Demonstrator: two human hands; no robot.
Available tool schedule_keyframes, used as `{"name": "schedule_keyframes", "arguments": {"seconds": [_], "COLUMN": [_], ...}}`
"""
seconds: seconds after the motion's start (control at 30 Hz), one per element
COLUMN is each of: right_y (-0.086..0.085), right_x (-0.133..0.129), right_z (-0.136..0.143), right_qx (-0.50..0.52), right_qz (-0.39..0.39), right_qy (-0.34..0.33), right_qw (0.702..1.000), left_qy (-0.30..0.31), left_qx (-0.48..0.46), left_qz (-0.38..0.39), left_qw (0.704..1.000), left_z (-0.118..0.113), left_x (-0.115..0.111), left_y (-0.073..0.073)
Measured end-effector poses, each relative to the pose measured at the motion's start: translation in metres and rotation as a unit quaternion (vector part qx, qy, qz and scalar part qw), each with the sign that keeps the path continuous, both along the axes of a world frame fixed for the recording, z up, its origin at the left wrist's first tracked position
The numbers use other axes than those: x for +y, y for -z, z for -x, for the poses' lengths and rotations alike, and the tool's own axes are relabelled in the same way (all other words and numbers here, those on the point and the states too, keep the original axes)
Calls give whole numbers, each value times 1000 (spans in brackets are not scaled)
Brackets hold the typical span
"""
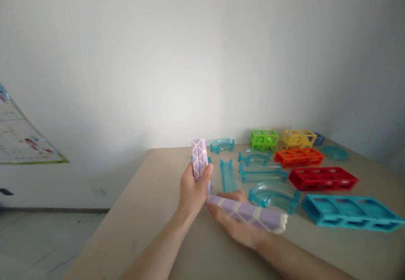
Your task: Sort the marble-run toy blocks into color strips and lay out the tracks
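Note:
A lilac snake puzzle (247,212) with cream seams between its wedge segments is in both hands, above the table. My left hand (195,188) is closed around its upright part, which stands up past the thumb in two side-by-side rows. My right hand (232,223) grips the other part, a straight bar slanting down to the right, its end blurred. The two parts come together between my hands; fingers partly hide the join. Just behind the hands lies a clear teal straight track piece (228,176), and a curved teal track piece (274,195) is beyond the right hand.
More teal track pieces (263,172) lie farther back on the table (136,216). On the right are openwork blocks: blue (351,213), red (323,178), orange (299,157), green (264,140) and yellow (298,139). A wall (177,60) stands behind; a poster (27,138) hangs at left.

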State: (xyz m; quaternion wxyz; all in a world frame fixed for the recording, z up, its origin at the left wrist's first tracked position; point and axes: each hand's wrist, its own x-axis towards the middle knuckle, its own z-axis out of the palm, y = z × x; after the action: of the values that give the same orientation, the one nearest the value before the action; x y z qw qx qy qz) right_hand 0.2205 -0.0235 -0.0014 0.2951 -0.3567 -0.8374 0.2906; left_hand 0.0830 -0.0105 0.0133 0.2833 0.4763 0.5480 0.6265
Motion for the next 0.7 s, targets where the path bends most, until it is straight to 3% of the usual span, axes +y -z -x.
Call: {"name": "schedule_keyframes", "arguments": {"seconds": [0.1, 0.3, 0.53, 0.7], "right_y": [6, 7, 0, -8], "right_x": [-1, -9, -5, -6], "right_z": [-1, -1, 2, 4], "right_qx": [16, 91, 77, 59], "right_qz": [46, 139, 107, 89], "right_qy": [17, 123, 16, -15], "right_qw": [999, 978, 991, 994], "left_qy": [35, 21, 8, -63], "left_qx": [-40, -41, -69, -125], "left_qz": [-20, -77, -25, 11], "left_qw": [998, 996, 997, 990], "left_z": [-1, -1, -4, -9], "left_x": [-3, -9, -6, -4], "left_y": [-1, 0, 3, 7]}}
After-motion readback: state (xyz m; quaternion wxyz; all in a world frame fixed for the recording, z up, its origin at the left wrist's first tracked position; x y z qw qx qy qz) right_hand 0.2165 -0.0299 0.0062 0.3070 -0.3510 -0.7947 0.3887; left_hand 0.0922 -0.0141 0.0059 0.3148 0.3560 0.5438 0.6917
